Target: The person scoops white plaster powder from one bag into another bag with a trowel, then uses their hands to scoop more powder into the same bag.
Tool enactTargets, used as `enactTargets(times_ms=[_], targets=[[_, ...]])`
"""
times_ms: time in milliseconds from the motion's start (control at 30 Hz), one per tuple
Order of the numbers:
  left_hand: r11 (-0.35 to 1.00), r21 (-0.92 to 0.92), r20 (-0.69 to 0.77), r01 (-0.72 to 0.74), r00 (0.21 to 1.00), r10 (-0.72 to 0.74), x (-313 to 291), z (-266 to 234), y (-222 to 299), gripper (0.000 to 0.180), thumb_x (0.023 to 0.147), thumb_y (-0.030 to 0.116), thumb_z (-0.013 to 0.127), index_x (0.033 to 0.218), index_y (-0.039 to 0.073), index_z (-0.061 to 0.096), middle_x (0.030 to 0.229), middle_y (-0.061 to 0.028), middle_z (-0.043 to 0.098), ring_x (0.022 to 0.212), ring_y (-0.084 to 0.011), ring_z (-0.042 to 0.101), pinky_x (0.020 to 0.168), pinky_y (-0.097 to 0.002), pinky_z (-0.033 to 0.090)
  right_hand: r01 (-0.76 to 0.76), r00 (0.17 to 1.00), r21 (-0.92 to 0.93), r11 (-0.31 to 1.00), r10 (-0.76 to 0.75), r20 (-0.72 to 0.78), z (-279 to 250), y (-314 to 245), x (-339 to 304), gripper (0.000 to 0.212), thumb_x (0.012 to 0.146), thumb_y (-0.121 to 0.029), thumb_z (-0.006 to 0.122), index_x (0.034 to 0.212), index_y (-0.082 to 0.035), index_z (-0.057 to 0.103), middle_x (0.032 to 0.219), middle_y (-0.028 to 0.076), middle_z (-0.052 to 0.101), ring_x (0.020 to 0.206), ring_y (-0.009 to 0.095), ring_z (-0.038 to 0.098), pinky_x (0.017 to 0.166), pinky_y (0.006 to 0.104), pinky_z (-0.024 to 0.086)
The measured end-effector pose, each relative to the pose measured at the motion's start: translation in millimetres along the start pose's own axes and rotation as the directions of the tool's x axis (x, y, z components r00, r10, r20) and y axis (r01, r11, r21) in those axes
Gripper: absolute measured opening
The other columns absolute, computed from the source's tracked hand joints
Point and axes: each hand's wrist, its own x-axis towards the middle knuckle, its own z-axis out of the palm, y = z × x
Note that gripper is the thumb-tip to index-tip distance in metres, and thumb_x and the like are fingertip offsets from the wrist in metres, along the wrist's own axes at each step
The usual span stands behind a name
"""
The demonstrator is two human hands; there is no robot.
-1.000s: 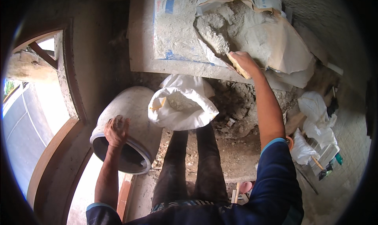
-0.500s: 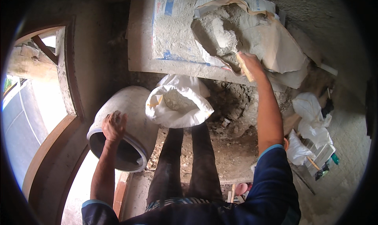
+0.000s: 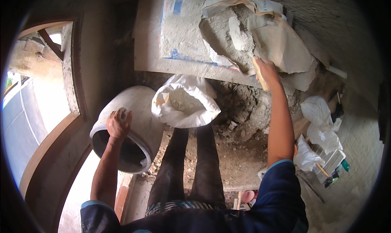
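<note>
My right hand [image 3: 268, 72] is closed round the wooden handle of a trowel [image 3: 241, 33]. Its powder-coated blade lies in the pale grey powder inside a torn-open paper sack [image 3: 293, 49] at the far side. My left hand [image 3: 119, 123] rests on the upper side of a tilted grey drum [image 3: 138, 102], near its rim, with the fingers loosely apart and nothing in them. Between the drum and the sack, in front of my legs, stands a white woven bag [image 3: 185, 119] with its mouth rolled open and powder [image 3: 183, 101] inside.
The sack lies on a pale board [image 3: 146, 49], beside a powder-dusted paper sack [image 3: 179, 33]. Rubble [image 3: 248, 106] covers ground below the board. White plastic bags [image 3: 315, 110] and a white rack [image 3: 332, 165] lie at the right. A wood-framed opening [image 3: 75, 102] is at the left.
My right hand and the trowel have shifted slightly right, with the blade still in the powder. The left hand stays on the drum. The whole view has moved a little.
</note>
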Motion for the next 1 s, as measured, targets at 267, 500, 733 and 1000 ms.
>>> enactTargets(times_ms=[267,500,733,1000], targets=[[1.000,0.009,0.008,0.006,1.000,-0.006,7.3,1.4,2.8,0.031,0.081,0.036,0.075,0.092,0.007,0.070,0.078,-0.0071,0.069,0.079,-0.0296,0.067,0.076,-0.0414,0.052,0.012,0.996,-0.133,0.991,0.000,0.089,17.3,4.7,-112.4,0.039,0.102,-0.038,0.054,0.109,-0.002,0.067,0.073,0.005,0.060,0.052,0.012,0.055,0.050,0.0285,0.046],[0.999,0.018,0.043,0.047,0.998,-0.048,1.6,0.4,-3.8,0.034,0.082,0.038,0.074,0.094,0.007,0.071,0.080,-0.0082,0.070,0.082,-0.0285,0.068,0.077,-0.0416,0.052,0.137,0.953,-0.295,0.946,-0.045,0.300,53.7,38.8,-195.9,0.041,0.102,-0.036,0.054,0.117,0.000,0.065,0.077,0.009,0.065,0.056,0.014,0.057,0.054,0.0312,0.047],[1.000,0.007,0.034,0.026,0.999,-0.026,2.2,-1.2,0.0,0.035,0.082,0.039,0.073,0.095,0.007,0.072,0.080,-0.0088,0.070,0.082,-0.0291,0.068,0.076,-0.0417,0.052,0.117,0.879,-0.435,0.893,0.110,0.463,114.6,55.4,-191.8,0.044,0.098,-0.040,0.051,0.110,0.000,0.066,0.103,0.024,0.069,0.098,0.042,0.065,0.085,0.0458,0.050],[0.998,0.015,0.069,0.058,0.996,-0.059,4.4,2.4,-2.4,0.035,0.083,0.040,0.073,0.094,0.007,0.072,0.080,-0.0085,0.070,0.082,-0.0291,0.067,0.079,-0.0415,0.051,0.138,0.880,-0.624,0.769,0.194,0.434,263.2,108.5,-118.2,0.034,0.090,-0.021,0.057,0.109,0.005,0.069,0.100,0.029,0.070,0.097,0.041,0.070,0.083,0.0454,0.056]])
